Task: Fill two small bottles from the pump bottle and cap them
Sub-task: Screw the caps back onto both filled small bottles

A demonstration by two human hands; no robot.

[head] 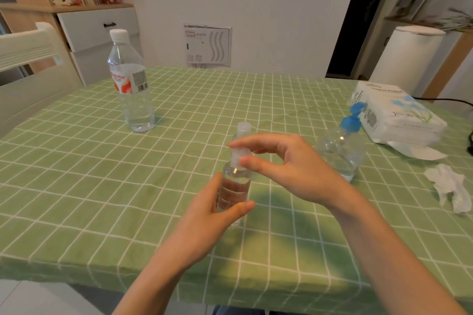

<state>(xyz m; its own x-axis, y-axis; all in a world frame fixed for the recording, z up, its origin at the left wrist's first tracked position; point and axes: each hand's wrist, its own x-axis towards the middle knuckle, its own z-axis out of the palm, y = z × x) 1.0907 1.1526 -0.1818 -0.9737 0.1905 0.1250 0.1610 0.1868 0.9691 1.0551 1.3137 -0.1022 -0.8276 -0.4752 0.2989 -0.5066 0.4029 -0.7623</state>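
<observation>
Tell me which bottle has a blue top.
The pump bottle on the right, beside the tissue pack. The tall water bottle has a white cap; the held small bottle a clear one.

I see my left hand (pixel 204 215) gripping a small bottle (pixel 235 186) at the table's (pixel 76 161) centre, while my right hand (pixel 289 166) pinches its cap (pixel 239 157). A second bottle (pixel 244 128) stands just behind, at 12 o'clock. The pump bottle (pixel 343 153) is at 3, the water bottle (pixel 130 84) at 10.
</observation>
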